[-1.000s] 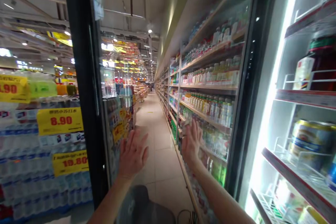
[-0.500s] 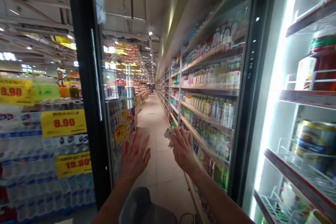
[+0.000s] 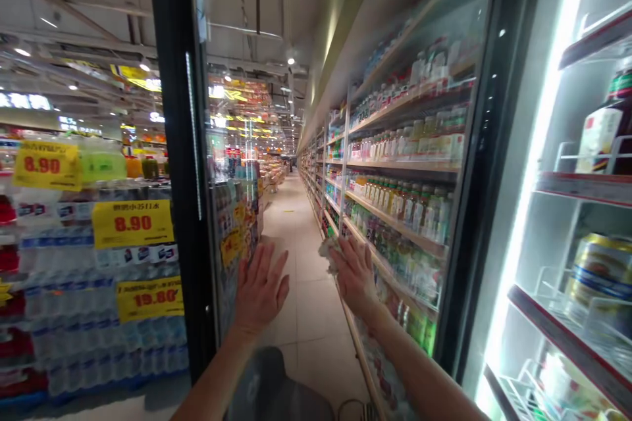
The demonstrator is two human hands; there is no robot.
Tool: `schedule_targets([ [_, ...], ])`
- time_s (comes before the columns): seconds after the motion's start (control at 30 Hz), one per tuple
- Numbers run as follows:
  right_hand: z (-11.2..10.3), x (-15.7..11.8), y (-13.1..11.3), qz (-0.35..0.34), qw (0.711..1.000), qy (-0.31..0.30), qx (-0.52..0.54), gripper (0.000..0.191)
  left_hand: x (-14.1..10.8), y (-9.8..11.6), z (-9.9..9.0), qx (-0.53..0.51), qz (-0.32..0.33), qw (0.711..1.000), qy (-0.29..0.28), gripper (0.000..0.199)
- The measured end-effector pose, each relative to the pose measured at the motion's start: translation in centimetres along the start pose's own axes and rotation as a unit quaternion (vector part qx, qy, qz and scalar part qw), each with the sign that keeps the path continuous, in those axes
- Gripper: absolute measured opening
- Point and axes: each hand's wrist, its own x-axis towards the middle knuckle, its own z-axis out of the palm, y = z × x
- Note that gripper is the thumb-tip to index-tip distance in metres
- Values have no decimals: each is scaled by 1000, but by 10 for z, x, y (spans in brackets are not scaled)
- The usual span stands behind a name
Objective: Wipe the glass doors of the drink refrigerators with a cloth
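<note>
Crumpled, pale cloth (image 3: 328, 252) is held against smooth, black-framed glass door (image 3: 185, 145) by right hand's (image 3: 355, 279) nearly straight fingers; left hand (image 3: 261, 293) is laid flat, empty, fingers slightly parted.

Had room sideways across the glass pane (image 3: 309, 302); was blocked forward by it, outward by the black frame (image 3: 172, 112).

Your cloth (image 3: 326, 250) is greyish white, the door frame (image 3: 170, 79) is black, and the price signs (image 3: 133, 223) are yellow with red numbers.
</note>
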Motion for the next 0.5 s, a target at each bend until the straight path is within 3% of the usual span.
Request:
schedule_targets([
  [0.1,-4,11,28,145,982,111,-37,55,-2,1,3,-1,1,1000,-8,67],
  [0.17,-1,19,31,198,967,157,-41,55,-1,1,4,0,-4,1000,-13,65],
  [0.2,3,23,24,177,973,145,-33,54,0,1,4,1,-5,1000,-13,64],
  [0.3,16,45,-16,31,998,52,-5,51,3,-5,-7,-22,4,999,-31,63],
  [0.43,29,88,-64,27,998,47,-9,46,-5,-22,-39,-48,-17,998,-21,66],
  [0.5,35,88,-78,-11,999,31,6,45,-17,-31,-53,-13,-39,999,-5,68],
])
